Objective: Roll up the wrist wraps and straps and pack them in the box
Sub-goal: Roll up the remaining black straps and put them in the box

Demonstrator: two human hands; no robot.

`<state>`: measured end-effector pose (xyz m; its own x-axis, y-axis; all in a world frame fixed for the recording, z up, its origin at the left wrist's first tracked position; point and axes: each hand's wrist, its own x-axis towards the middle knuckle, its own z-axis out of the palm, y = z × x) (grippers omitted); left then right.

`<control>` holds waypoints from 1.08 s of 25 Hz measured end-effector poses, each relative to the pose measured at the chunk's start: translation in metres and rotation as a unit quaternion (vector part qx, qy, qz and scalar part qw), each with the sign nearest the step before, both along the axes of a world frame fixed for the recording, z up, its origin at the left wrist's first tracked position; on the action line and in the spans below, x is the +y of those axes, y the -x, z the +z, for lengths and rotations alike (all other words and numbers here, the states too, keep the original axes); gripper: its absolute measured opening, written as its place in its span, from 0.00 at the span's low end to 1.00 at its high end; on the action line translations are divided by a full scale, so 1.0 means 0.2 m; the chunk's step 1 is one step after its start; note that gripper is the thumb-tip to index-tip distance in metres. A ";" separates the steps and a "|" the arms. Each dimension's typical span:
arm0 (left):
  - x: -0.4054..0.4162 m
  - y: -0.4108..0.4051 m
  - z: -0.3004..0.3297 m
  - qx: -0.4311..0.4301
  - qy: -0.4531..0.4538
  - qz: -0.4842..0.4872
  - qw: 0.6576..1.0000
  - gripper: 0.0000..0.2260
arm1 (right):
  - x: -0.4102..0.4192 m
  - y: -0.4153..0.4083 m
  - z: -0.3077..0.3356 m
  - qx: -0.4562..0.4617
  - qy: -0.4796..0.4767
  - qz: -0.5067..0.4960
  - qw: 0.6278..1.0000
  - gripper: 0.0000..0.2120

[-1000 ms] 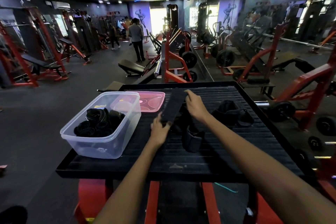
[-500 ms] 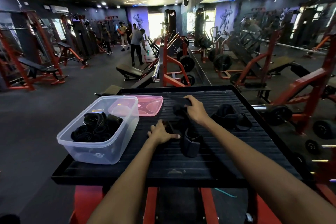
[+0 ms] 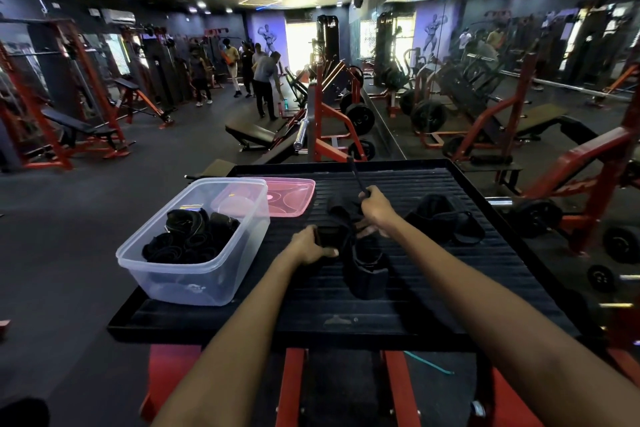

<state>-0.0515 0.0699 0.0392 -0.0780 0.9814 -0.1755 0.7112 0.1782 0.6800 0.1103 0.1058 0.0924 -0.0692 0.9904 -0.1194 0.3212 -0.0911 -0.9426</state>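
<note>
Rolling a wrist wrap mid-platform.

My left hand [image 3: 311, 248] clamps the rolled end of the wrap [image 3: 341, 218] so it can't unwind, while my right hand [image 3: 375, 210] pinches its thin cord taut; the box [image 3: 194, 274] waits at the platform's [image 3: 450, 315] left edge.

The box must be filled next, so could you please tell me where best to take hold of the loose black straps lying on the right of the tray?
Grip the raised middle hump of the loose black straps, coming from above; their flat loops spread toward the ribbed black tray's right edge.
</note>
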 end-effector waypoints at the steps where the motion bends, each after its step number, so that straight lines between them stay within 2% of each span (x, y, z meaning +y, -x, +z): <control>1: 0.00 -0.02 -0.04 0.036 0.003 0.008 0.999 0.31 | 0.00 0.01 -0.01 -0.022 -0.022 0.008 0.999 0.07; 2: -0.01 -0.04 -0.06 0.051 -0.012 0.023 0.998 0.30 | -0.01 0.03 -0.02 -0.025 -0.039 0.027 0.999 0.07; 4: -0.02 -0.07 -0.08 0.041 -0.088 0.040 0.994 0.21 | -0.03 0.05 -0.06 0.003 -0.039 0.065 0.997 0.07; 6: -0.03 -0.09 -0.05 -0.020 -0.184 0.055 0.981 0.13 | -0.06 0.08 -0.06 0.047 -0.012 0.075 0.996 0.05; 8: -0.04 -0.09 0.03 -0.081 -0.224 0.059 0.969 0.09 | -0.08 0.11 -0.04 0.112 0.009 0.062 0.992 0.11; 9: -0.04 -0.09 0.08 -0.071 -0.218 0.043 0.972 0.07 | -0.08 0.13 -0.03 0.132 0.017 0.055 0.990 0.15; 10: -0.03 -0.09 0.13 -0.022 -0.202 0.022 0.979 0.07 | -0.07 0.13 -0.03 0.145 0.029 0.051 0.988 0.16; 11: -0.02 -0.08 0.18 0.064 -0.185 0.013 0.981 0.08 | -0.07 0.13 -0.03 0.151 0.047 0.048 0.986 0.17; 13: -0.02 -0.09 0.27 0.226 -0.168 0.020 0.959 0.12 | -0.06 0.11 -0.02 0.130 0.088 0.037 0.987 0.14; 14: -0.03 -0.11 0.29 0.259 -0.167 0.028 0.951 0.12 | -0.05 0.08 -0.02 0.091 0.086 0.035 0.992 0.12; 15: -0.02 -0.12 0.29 0.251 -0.174 0.035 0.952 0.12 | -0.03 0.06 -0.01 0.042 0.068 0.030 0.996 0.11; 17: 0.00 -0.14 0.27 0.154 -0.177 0.065 0.970 0.10 | -0.02 0.01 0.01 -0.020 -0.020 -0.008 1.000 0.09; 19: 0.02 -0.12 0.24 -0.037 -0.162 0.142 0.976 0.10 | -0.02 -0.03 0.04 0.026 -0.086 -0.040 0.995 0.10; 21: 0.02 -0.10 0.21 -0.274 -0.104 0.208 0.933 0.14 | 0.01 -0.07 0.05 0.076 -0.096 -0.056 0.991 0.11; 23: 0.01 -0.11 0.16 -0.447 -0.068 0.197 0.870 0.17 | 0.03 -0.08 0.04 0.078 -0.074 -0.058 0.992 0.11; 24: 0.02 -0.11 0.11 -0.505 -0.063 0.183 0.841 0.21 | 0.02 -0.09 0.04 0.066 -0.069 -0.055 0.994 0.11; 26: -0.01 -0.12 0.07 -0.564 -0.044 0.167 0.807 0.26 | 0.00 -0.08 0.02 0.038 -0.074 -0.042 0.996 0.09; 27: -0.03 -0.13 0.06 -0.583 -0.034 0.155 0.797 0.21 | -0.02 -0.08 0.01 0.025 -0.077 -0.029 0.996 0.08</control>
